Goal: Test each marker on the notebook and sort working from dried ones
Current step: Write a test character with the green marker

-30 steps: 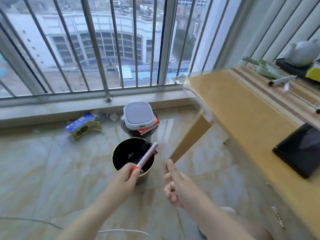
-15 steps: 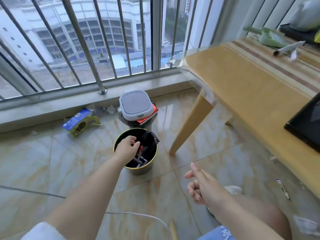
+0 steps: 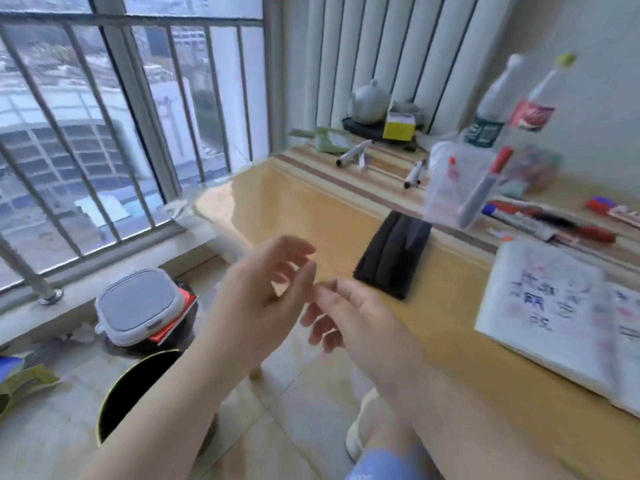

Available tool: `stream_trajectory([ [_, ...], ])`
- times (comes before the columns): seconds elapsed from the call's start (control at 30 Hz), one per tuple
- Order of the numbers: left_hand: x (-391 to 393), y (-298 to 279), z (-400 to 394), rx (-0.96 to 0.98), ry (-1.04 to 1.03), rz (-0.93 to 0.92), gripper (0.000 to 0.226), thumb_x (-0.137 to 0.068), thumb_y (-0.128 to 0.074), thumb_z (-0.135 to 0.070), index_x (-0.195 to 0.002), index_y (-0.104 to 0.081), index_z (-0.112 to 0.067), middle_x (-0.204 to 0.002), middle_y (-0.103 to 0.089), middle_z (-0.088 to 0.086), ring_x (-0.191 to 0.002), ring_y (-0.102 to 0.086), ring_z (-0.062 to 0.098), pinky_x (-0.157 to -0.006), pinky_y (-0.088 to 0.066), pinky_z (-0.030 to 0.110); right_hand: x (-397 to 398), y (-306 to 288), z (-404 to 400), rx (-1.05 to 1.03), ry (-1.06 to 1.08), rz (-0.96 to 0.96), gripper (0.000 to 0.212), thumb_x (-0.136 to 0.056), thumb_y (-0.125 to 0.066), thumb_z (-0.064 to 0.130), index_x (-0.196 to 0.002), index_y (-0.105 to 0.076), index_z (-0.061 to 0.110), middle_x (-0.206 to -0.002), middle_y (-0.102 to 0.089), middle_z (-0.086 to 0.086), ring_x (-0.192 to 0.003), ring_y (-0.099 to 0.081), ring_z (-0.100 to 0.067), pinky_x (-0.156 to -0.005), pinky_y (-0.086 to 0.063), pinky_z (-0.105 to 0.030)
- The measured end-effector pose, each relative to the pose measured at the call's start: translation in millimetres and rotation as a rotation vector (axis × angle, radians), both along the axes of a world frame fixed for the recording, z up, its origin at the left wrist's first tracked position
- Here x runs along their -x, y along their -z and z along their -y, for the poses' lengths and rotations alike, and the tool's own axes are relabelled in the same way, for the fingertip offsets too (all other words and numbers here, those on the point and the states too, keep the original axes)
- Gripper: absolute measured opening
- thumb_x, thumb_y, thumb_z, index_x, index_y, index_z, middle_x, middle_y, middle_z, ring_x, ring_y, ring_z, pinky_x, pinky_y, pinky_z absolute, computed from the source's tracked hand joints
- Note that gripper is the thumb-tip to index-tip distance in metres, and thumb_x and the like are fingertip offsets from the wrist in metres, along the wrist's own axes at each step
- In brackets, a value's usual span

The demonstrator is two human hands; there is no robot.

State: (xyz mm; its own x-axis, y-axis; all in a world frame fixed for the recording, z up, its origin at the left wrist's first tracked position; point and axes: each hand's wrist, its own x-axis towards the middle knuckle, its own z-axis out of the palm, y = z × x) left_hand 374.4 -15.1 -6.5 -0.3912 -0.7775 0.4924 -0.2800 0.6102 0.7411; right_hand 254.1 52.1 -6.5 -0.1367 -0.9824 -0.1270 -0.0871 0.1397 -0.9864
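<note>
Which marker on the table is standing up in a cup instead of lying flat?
The red-capped marker, leaning cap-up in the clear cup. The white markers and the others near the notebook lie flat.

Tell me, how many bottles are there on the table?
2. The white-capped bottle stands at the far right end of the table; the green-capped bottle is just right of it. Others could be hidden past the picture's edge.

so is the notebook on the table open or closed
Open. The notebook lies flat on the table with its pages facing up, covered in blue and pink test scribbles.
</note>
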Motion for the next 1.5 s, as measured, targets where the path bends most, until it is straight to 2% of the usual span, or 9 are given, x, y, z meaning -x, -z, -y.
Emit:
stream_trajectory([
  [0.33,248,-65,-45,0.347,0.576,0.153,0.012,-0.085,-0.051,-0.023,-0.092,-0.061,-0.024,-0.074,-0.054,-0.015,-0.072,-0.055,0.003,-0.061,-0.043,0.02,235,-44,-89,0.059,0.603,-0.458,0.018,-0.092,-0.055,0.02,-0.075,-0.06,0.023,-0.054,-0.058,0.013,-0.052,-0.051,-0.003,-0.059,-0.04,-0.026],
  [0.47,328,-42,-72,0.409,0.609,0.53,0.017,-0.091,-0.044,-0.027,-0.106,-0.053,-0.029,-0.095,-0.062,-0.005,-0.09,-0.059,0.021,-0.064,-0.04,0.026,315,-23,-108,-0.067,0.686,-0.651,0.029,-0.083,-0.055,0.005,-0.072,-0.066,0.029,-0.063,-0.063,0.016,-0.064,-0.056,-0.012,-0.066,-0.045,-0.031],
  [0.57,361,-12,-77,0.388,0.569,0.682,0.019,-0.093,-0.038,-0.021,-0.104,-0.052,-0.016,-0.099,-0.06,0.006,-0.09,-0.057,0.027,-0.062,-0.035,0.029,344,-8,-99,-0.177,0.627,-0.785,0.017,-0.088,-0.057,0.011,-0.091,-0.07,0.023,-0.084,-0.068,0.006,-0.076,-0.063,-0.014,-0.072,-0.047,-0.023],
  [0.67,365,14,-73,0.286,0.547,0.576,0.017,-0.09,-0.039,-0.023,-0.097,-0.052,-0.014,-0.094,-0.058,0.004,-0.082,-0.056,0.026,-0.061,-0.038,0.031,359,4,-72,-0.123,0.506,-0.912,0.019,-0.089,-0.059,0.01,-0.104,-0.07,0.013,-0.086,-0.055,0.007,-0.077,-0.053,-0.007,-0.07,-0.038,-0.013],
  [0.8,362,29,-58,0.083,0.527,0.301,0.02,-0.077,-0.044,-0.023,-0.077,-0.058,-0.009,-0.074,-0.059,0.004,-0.065,-0.053,0.021,-0.058,-0.043,0.034,369,15,-21,-0.084,0.265,-1.058,0.028,-0.091,-0.058,0.011,-0.118,-0.065,0.01,-0.097,-0.049,-0.006,-0.092,-0.048,-0.019,-0.073,-0.028,-0.023],
  [1.0,356,19,-41,-0.069,0.409,0.172,0.009,-0.083,-0.054,-0.012,-0.077,-0.058,-0.008,-0.066,-0.057,-0.001,-0.059,-0.047,0.009,-0.058,-0.038,0.019,374,16,23,-0.094,0.112,-1.203,0.027,-0.091,-0.06,0.024,-0.113,-0.068,0.011,-0.104,-0.053,-0.011,-0.109,-0.047,-0.025,-0.082,-0.031,-0.027],
  [1.23,357,20,-36,0.144,0.292,0.16,0.007,-0.078,-0.064,-0.008,-0.079,-0.058,-0.01,-0.076,-0.05,-0.008,-0.069,-0.049,0.009,-0.055,-0.032,0.017,362,-1,-7,-0.045,0.228,-1.262,0.017,-0.091,-0.051,0.016,-0.101,-0.065,0.016,-0.108,-0.058,0.0,-0.107,-0.048,-0.019,-0.092,-0.037,-0.029],
  [1.4,356,17,-38,0.366,0.296,0.249,0.029,-0.084,-0.049,-0.025,-0.107,-0.059,-0.009,-0.109,-0.057,0.008,-0.095,-0.053,0.027,-0.079,-0.042,0.034,344,-26,-79,-0.01,0.377,-1.336,0.013,-0.097,-0.047,0.028,-0.104,-0.053,0.019,-0.098,-0.061,0.005,-0.09,-0.056,-0.017,-0.076,-0.045,-0.035],
  [1.5,357,21,-48,0.469,0.485,0.35,0.036,-0.088,-0.035,-0.033,-0.088,-0.064,-0.012,-0.081,-0.06,0.002,-0.074,-0.059,0.026,-0.064,-0.044,0.032,331,-16,-125,-0.064,0.35,-1.329,0.013,-0.098,-0.044,0.027,-0.105,-0.05,0.018,-0.096,-0.058,0.006,-0.088,-0.053,-0.015,-0.072,-0.047,-0.036],
])
